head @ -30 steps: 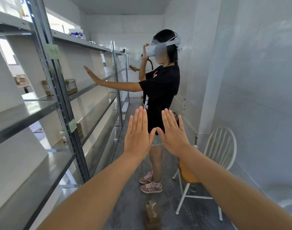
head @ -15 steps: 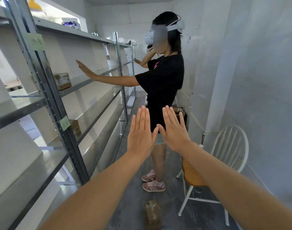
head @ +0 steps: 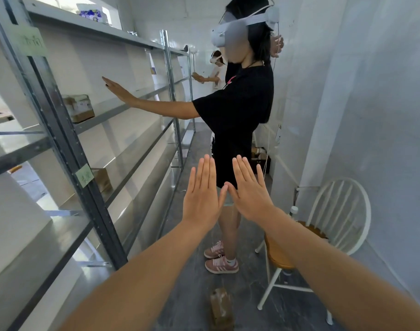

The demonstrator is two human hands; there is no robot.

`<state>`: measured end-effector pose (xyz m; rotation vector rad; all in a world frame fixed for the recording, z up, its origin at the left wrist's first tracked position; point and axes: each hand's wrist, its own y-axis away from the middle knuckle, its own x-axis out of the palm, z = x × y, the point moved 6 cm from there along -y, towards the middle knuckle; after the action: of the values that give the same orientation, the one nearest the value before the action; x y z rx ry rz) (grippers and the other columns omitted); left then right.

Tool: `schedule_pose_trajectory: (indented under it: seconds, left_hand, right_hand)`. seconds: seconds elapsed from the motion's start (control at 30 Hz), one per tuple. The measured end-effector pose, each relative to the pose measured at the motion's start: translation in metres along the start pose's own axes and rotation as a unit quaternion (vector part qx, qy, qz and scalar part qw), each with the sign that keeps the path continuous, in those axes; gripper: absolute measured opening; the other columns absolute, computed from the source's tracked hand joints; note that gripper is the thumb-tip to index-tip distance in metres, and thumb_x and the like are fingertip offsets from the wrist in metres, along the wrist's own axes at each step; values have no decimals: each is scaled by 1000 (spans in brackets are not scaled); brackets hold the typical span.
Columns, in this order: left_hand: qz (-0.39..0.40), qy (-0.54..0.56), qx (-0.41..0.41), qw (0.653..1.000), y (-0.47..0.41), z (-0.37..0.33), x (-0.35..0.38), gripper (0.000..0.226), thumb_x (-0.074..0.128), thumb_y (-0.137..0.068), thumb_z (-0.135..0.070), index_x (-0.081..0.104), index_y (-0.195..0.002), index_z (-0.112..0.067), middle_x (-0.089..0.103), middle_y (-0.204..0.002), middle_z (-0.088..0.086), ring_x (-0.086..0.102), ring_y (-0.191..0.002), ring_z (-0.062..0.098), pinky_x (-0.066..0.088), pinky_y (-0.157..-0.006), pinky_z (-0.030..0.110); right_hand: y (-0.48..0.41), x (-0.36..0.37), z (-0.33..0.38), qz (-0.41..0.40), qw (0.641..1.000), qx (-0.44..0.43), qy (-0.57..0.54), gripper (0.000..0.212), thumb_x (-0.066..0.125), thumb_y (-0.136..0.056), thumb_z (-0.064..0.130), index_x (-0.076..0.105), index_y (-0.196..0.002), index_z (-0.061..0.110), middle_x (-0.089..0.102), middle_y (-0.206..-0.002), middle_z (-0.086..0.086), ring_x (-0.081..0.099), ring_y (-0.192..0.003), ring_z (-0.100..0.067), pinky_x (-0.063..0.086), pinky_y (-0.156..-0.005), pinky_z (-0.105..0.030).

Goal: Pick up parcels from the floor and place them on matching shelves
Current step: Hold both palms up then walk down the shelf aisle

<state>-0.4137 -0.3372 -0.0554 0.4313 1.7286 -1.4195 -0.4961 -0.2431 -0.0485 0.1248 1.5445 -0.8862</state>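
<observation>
Both grips hold nothing: the left grip point(head: 200, 199) and right grip point(head: 250, 197) are raised flat with their backs to the camera. Their fingers are straight, close together and pointing up, and the thumb tips touch or all but touch. Nearest, below and between the forearms, a brown parcel point(head: 220, 306) stands on end on the grey floor point(head: 187, 271). It sits mid-aisle between the rack point(head: 68, 149) on the left and the front legs of a white chair point(head: 340, 211) on the right, well apart from both grips. The chair has an orange seat and stands against the right wall. Beyond the grips a person point(head: 237, 115) in a black shirt and a white headset faces the rack, one arm stretched out flat-handed toward a shelf. On the rack's near upright are two green labels, one low point(head: 84, 175) and one high point(head: 32, 41); their writing is too blurred to read. A second parcel point(head: 102, 179) sits on a lower shelf just behind the low label, near the shelf's front edge. A third parcel point(head: 79, 107) sits one shelf up, also by the upright. Far down the aisle another headset wearer point(head: 216, 75) holds out a hand toward the rack.
</observation>
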Motion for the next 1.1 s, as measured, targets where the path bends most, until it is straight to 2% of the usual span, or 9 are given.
schedule_pose_trajectory:
  seconds: [0.17,0.27,0.5,0.63,0.7,0.8,0.93,1.0,1.1]
  left_hand:
    - [-1,4,8,1000,-27,18,23,74,26,-106,-49,6,-159,-2,2,-168,15,1,-156,24,4,-126,41]
    - [-3,19,7,1000,-46,34,34,73,24,-106,-48,4,-158,-1,1,-168,16,0,-156,25,6,-127,43]
    - [-2,43,5,999,-83,71,59,73,26,-106,-47,2,-158,-1,1,-168,16,0,-156,24,8,-127,44]
    - [4,50,14,999,-98,88,75,73,18,-105,-48,0,-158,-1,-2,-168,15,-3,-156,24,7,-127,43]
    - [2,53,15,998,-102,97,84,73,19,-105,-48,4,-158,0,1,-168,16,0,-156,24,9,-127,44]
    - [7,60,23,998,-108,108,97,72,21,-105,-47,7,-158,0,4,-168,16,2,-156,24,10,-127,44]
    - [19,68,35,997,-121,115,114,72,20,-105,-47,5,-158,-1,1,-168,15,0,-156,23,7,-127,43]
    - [26,81,38,996,-126,116,122,72,20,-105,-47,2,-159,-2,-2,-168,14,-3,-156,22,2,-127,41]
    - [28,95,39,994,-131,115,135,72,22,-106,-46,0,-159,-3,-4,-168,13,-6,-156,21,2,-127,41]
  right_hand:
    - [-30,21,-2,23,1000,8,5,68,6,-99,48,-5,-156,13,-8,-165,-3,-15,-150,-15,-11,-122,-41]
    - [-52,28,5,20,1000,-4,20,71,-1,-95,50,-5,-156,13,-8,-165,-3,-16,-149,-14,-11,-121,-41]
    - [-99,52,15,31,999,4,34,72,-2,-95,49,-6,-156,13,-11,-165,-1,-18,-149,-13,-11,-122,-41]
    - [-122,72,20,43,998,8,36,68,4,-98,47,-6,-157,13,-11,-165,-1,-17,-149,-13,-12,-122,-41]
    - [-133,79,22,36,998,10,48,70,2,-97,47,-5,-157,13,-9,-165,-1,-15,-150,-13,-11,-122,-41]
    - [-148,90,22,37,998,20,48,66,12,-101,44,-4,-157,13,-9,-165,-1,-15,-150,-13,-11,-122,-40]
    - [-160,101,20,37,997,35,60,71,-2,-95,48,-4,-157,13,-8,-165,-2,-14,-150,-13,-14,-119,-38]
    - [-165,106,17,49,996,45,60,64,7,-102,44,-6,-156,13,-10,-165,-2,-16,-149,-13,-14,-119,-39]
    - [-171,112,9,61,996,51,51,62,17,-106,39,-9,-156,14,-13,-165,-1,-19,-149,-13,-14,-121,-40]
